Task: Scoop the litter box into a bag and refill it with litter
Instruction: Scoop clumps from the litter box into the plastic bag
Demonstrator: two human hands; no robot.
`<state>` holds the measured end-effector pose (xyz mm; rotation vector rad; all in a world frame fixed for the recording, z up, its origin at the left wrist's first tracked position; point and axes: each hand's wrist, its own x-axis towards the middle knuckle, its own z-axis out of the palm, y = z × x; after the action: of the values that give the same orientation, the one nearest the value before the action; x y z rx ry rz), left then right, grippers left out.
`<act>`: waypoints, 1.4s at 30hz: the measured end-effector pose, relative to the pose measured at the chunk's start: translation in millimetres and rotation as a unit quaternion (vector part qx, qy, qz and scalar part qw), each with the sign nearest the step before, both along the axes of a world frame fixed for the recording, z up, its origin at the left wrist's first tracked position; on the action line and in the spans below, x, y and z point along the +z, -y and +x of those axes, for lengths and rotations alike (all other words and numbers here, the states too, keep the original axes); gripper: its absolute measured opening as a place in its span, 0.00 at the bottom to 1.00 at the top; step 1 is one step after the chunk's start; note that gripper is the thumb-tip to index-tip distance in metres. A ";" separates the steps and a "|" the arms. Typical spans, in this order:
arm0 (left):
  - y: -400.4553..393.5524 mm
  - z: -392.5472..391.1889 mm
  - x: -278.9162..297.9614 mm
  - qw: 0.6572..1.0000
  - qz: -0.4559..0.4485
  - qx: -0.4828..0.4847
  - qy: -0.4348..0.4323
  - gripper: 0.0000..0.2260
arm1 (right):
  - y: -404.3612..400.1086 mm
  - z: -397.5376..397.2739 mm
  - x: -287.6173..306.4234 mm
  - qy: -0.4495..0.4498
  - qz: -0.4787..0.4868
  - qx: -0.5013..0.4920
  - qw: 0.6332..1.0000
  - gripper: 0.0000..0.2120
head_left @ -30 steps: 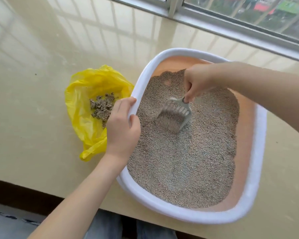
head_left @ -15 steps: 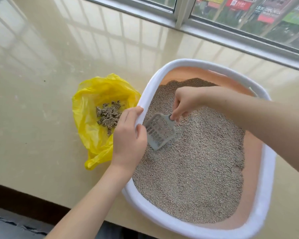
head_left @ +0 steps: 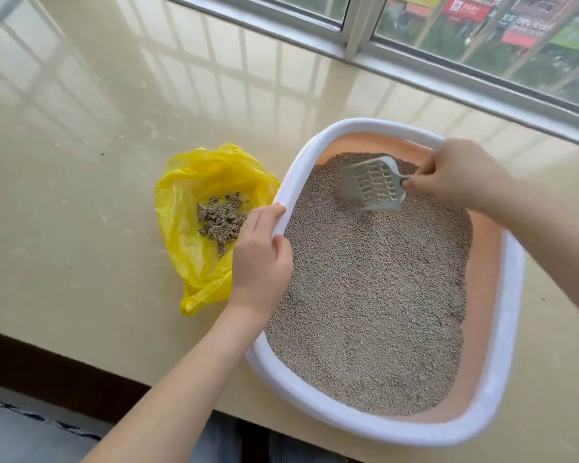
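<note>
the left hand (head_left: 259, 259) grips the near-left rim of the box (head_left: 502, 345), fingers outside and thumb inside, steadying it on the surface (head_left: 81, 228). litter (head_left: 371, 295) fills the box. just left of that hand lies the open bag (head_left: 211, 182) with clumps (head_left: 221, 217) in it. farther in, the right hand (head_left: 455, 177) pinches the handle of the scoop (head_left: 370, 187), whose front edge digs into the far litter. its long axis runs left from the right hand, toward the bag, so a loaded scoop likely travels left over the rim.
</note>
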<state>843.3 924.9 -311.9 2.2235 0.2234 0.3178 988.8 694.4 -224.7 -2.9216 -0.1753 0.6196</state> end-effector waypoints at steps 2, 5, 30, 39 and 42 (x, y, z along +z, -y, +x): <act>0.6 -0.8 0.8 1.000 0.003 0.002 0.002 0.17 | 6.7 -37.4 -8.2 0.087 -0.022 0.007 0.996 0.17; 1.2 -2.7 4.0 1.000 0.001 -0.002 -0.005 0.17 | 16.7 -88.8 -29.3 0.171 -0.041 0.004 0.984 0.14; -13.8 -114.1 73.4 0.776 0.372 -0.470 -0.196 0.16 | 38.4 -280.8 17.9 -0.039 -0.037 -0.070 0.996 0.13; 1.0 -107.6 79.4 0.780 0.370 -0.428 -0.268 0.08 | 69.4 -264.4 10.0 -0.047 -0.081 -0.008 0.996 0.16; 0.9 -107.1 76.1 0.789 0.366 -0.419 -0.260 0.07 | 73.5 -256.9 2.3 -0.057 -0.070 0.018 0.996 0.14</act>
<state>736.2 924.0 -235.8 2.8461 -0.7280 -0.8508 732.0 620.9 -222.5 -3.0105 -0.1791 0.8337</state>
